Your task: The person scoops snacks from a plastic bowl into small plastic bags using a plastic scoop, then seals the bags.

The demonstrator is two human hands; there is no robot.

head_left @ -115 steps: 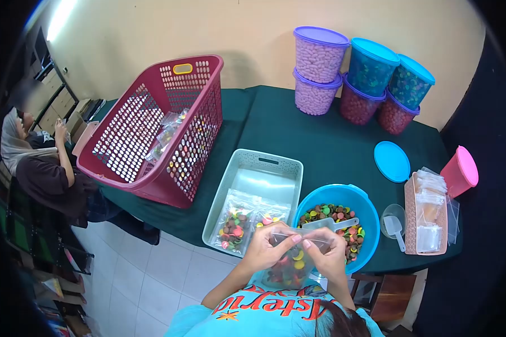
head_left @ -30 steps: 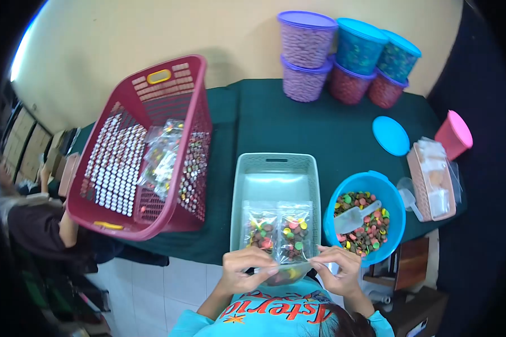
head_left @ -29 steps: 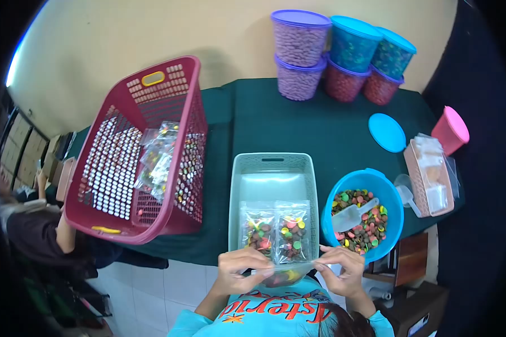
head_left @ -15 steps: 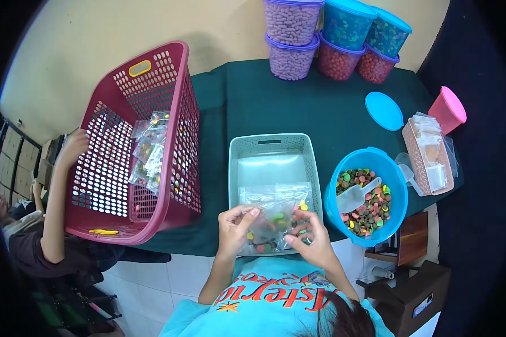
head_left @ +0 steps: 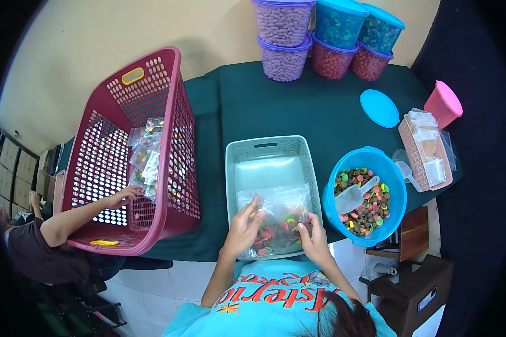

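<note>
A clear plastic bag (head_left: pixel 275 224) with pink, green, yellow and brown round pieces is held over the near end of a pale green tray (head_left: pixel 233 168). My left hand (head_left: pixel 243 229) is at the bag's left side, thumb and fingers on the plastic. At the right edge of the bag, my right hand (head_left: pixel 315 238) grips it between thumb and fingers. Beside the tray stands a blue tub (head_left: pixel 399 196) of similar pieces, with a clear scoop (head_left: pixel 357 196) lying in it.
A co-worker's hand (head_left: pixel 123 197) reaches into a maroon basket (head_left: pixel 171 140) holding filled bags (head_left: pixel 147 157). Lidded tubs (head_left: pixel 284 56) stand at the back. A blue lid (head_left: pixel 379 108), a pink tub (head_left: pixel 441 106) and a pink box of packets (head_left: pixel 419 151) are at the right.
The bag has been lowered and lies flatter, with my left hand moved right and my right hand slightly right. The co-worker's hand has moved down and right, to the filled bags.
</note>
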